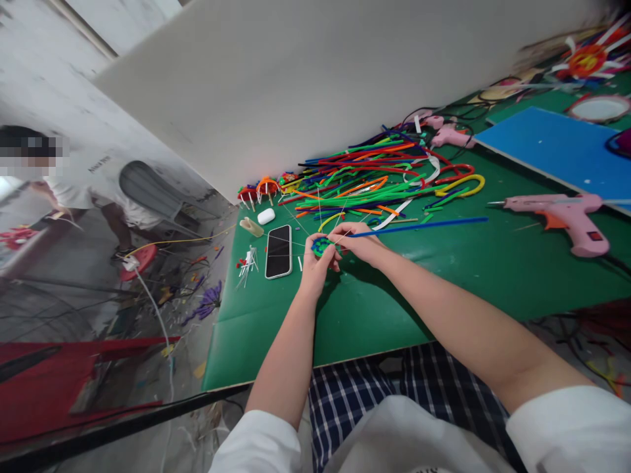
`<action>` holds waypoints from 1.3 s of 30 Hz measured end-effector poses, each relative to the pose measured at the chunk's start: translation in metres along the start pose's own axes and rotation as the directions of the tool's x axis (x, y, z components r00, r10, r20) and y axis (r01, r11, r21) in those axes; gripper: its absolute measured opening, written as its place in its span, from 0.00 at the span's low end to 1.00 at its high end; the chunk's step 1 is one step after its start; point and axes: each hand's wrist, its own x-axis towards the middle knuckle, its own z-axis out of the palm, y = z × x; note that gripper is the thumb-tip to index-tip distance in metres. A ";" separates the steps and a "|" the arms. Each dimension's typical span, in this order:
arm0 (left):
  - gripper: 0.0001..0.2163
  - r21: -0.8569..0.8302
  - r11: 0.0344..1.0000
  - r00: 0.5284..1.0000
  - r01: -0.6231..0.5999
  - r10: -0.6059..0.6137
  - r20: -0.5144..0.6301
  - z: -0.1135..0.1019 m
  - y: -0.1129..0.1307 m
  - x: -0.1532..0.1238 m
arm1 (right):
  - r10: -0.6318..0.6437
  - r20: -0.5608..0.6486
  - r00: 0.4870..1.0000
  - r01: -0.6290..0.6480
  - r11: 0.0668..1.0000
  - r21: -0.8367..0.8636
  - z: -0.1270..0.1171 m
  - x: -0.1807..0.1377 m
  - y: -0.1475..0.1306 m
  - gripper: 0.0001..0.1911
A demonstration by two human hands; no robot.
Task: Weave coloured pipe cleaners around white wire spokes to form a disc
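My left hand point(315, 263) is closed on the edge of a small round green-and-blue woven disc point(321, 246). Thin pale wires fan out from the disc in several directions. Close beside it, my right hand point(359, 240) has its fingers pinched together at the disc's right edge. From those fingers a long blue pipe cleaner point(428, 225) stretches out to the right over the table. The fingertips partly cover the disc, so where the blue strand meets it cannot be made out.
On the green table point(266, 322) lie a phone point(279, 251), a white case point(266, 216) and a heap of coloured pipe cleaners point(365, 180). A pink glue gun point(566, 213) rests at right, below a blue board point(557, 148). A person point(73, 177) sits at far left.
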 end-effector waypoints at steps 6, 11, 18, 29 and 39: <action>0.20 -0.003 1.000 0.997 0.013 -0.012 0.075 -0.004 0.001 0.000 | 0.006 -0.013 1.000 -0.005 1.000 0.020 -0.003 0.002 0.000 0.11; 0.24 -0.084 0.996 0.990 0.019 -0.007 0.138 -0.007 0.000 0.000 | -0.016 -0.006 1.000 0.016 0.997 0.073 -0.004 0.004 0.003 0.11; 0.30 -0.178 0.982 0.981 0.064 -0.030 0.190 -0.007 0.002 0.001 | -0.033 -0.023 0.999 0.035 0.996 0.088 -0.004 0.004 0.003 0.11; 0.16 -0.084 0.990 0.993 0.117 -0.114 0.035 -0.010 -0.004 0.008 | -0.042 0.024 0.999 0.042 0.999 0.005 -0.001 0.000 0.001 0.11; 0.14 -0.075 0.990 0.989 0.123 -0.129 -0.074 -0.009 -0.007 0.009 | -0.059 0.012 0.998 0.060 0.994 -0.090 -0.001 -0.001 0.001 0.11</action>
